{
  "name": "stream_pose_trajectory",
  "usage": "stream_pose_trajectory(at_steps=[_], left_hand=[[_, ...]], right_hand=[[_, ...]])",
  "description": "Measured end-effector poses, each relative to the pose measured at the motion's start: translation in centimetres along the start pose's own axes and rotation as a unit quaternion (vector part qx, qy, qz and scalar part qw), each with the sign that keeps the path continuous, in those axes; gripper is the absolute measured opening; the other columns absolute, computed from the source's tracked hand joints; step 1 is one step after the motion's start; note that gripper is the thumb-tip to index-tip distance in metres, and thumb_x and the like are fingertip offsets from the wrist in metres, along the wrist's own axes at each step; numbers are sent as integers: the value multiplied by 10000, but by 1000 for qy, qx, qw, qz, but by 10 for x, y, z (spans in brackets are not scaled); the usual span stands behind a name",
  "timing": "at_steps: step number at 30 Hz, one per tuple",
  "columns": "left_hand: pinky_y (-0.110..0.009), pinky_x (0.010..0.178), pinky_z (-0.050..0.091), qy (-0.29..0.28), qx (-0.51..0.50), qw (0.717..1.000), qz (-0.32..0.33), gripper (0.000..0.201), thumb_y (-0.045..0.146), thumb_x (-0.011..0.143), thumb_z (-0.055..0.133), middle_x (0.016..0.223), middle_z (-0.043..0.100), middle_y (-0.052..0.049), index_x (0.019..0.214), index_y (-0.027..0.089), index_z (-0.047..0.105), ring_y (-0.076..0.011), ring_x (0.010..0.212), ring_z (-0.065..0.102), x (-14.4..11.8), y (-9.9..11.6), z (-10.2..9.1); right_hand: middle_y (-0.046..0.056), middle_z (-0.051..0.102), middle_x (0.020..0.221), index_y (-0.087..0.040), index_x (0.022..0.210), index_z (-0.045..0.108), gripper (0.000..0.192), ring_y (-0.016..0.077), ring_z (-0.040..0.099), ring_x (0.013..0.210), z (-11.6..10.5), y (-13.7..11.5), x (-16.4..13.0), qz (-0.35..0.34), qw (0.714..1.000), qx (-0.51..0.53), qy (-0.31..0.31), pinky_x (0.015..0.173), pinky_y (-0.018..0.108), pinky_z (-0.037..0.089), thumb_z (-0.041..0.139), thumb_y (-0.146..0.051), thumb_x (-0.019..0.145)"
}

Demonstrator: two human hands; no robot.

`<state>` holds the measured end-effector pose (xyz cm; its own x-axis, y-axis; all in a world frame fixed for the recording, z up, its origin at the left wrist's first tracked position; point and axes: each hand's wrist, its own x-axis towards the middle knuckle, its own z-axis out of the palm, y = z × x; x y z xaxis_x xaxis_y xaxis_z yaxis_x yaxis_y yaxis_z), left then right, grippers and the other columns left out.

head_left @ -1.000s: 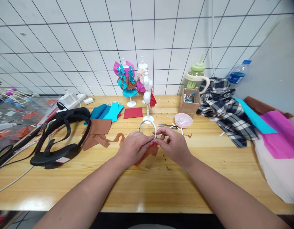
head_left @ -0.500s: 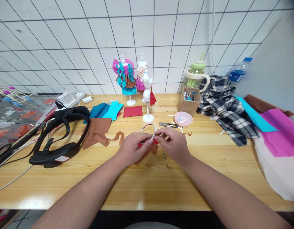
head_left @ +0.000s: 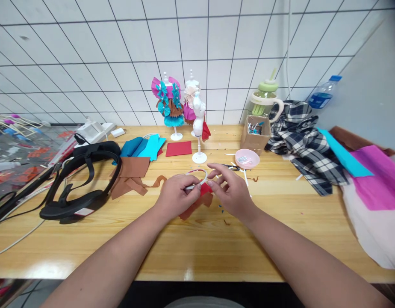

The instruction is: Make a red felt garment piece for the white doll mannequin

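Note:
My left hand (head_left: 180, 192) is closed on a thin white ring that looks like a roll of tape (head_left: 202, 172), tilted up from its fingers. Just right of the ring, my right hand (head_left: 231, 186) is open, its thumb and fingers apart. Under and between the hands lies a red piece of crepe paper (head_left: 205, 189), partly hidden, over a brown paper piece (head_left: 196, 208). Ahead stands a small white dress form (head_left: 198, 113) on a round base. Black scissors (head_left: 233, 167) lie beyond my right hand, partly covered by it.
Two dressed forms (head_left: 169, 102) stand by the tiled wall. Folded red paper (head_left: 178, 149), blue paper (head_left: 155, 147) and brown sheets (head_left: 135, 167) lie left of centre. A black headset (head_left: 78, 188) is farther left. To the right are a pink dish (head_left: 247, 159), cardboard box (head_left: 255, 134) and plaid cloth (head_left: 296, 132).
My right hand's pinched fingers have spread and come away from the ring. The ring has tilted in my left hand, and more of the red paper shows.

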<state>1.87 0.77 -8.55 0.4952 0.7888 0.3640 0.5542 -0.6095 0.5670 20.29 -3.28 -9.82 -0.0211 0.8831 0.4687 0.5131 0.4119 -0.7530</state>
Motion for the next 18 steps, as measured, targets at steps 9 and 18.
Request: stream_pose_trajectory(at_steps=[9, 18], left_hand=[[-246, 592, 388, -2, 8, 1000, -1, 218, 319, 835, 559, 653, 685, -6, 786, 206, 738, -136, 607, 572, 0, 0, 3], [-218, 513, 364, -12, -194, 969, -153, 199, 303, 727, 517, 524, 550, 28, 616, 167, 612, -113, 520, 482, 0, 14, 8]], right_hand=[[-8, 640, 777, -214, 848, 668, 48, 119, 556, 645, 1, 0, -2, -6, 999, -41, 14, 602, 248, 430, 663, -262, 847], [38, 599, 830, -201, 842, 538, 171, 166, 549, 759, 6, -8, -5, -101, 989, -100, -30, 653, 278, 408, 421, -234, 963]])
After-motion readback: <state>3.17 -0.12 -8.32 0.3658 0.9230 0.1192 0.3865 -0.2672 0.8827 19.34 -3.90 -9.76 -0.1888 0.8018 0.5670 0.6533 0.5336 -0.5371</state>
